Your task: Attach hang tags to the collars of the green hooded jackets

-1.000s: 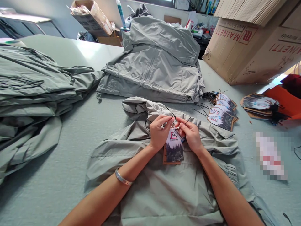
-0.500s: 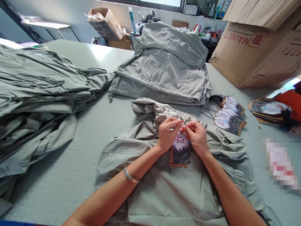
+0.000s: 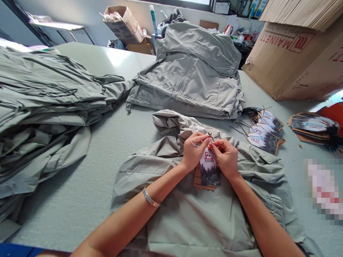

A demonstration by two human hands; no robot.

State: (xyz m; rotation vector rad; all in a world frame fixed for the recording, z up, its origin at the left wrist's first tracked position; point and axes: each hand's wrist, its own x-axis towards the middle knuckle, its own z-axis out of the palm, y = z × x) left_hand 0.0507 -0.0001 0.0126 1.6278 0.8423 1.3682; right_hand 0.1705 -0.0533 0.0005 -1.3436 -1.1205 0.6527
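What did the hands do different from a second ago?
The left hand and right hand drew their fingertips together, and the loose black string sticking up between them got shorter. Both kept pinching it above the hang tag. The jacket, folded piles and spare tags stayed put.

Your left hand (image 3: pixel 193 153) and right hand (image 3: pixel 226 157) cover top of hang tag (image 3: pixel 210 173); black cord (image 3: pixel 209 135) at your fingertips too thin to trace. Pixelated patch (image 3: pixel 324 192) on your right unreadable. Cardboard box (image 3: pixel 294 60) cut by right edge, jacket pile (image 3: pixel 40 107) by left edge, jacket (image 3: pixel 200 221) under your hands by bottom edge
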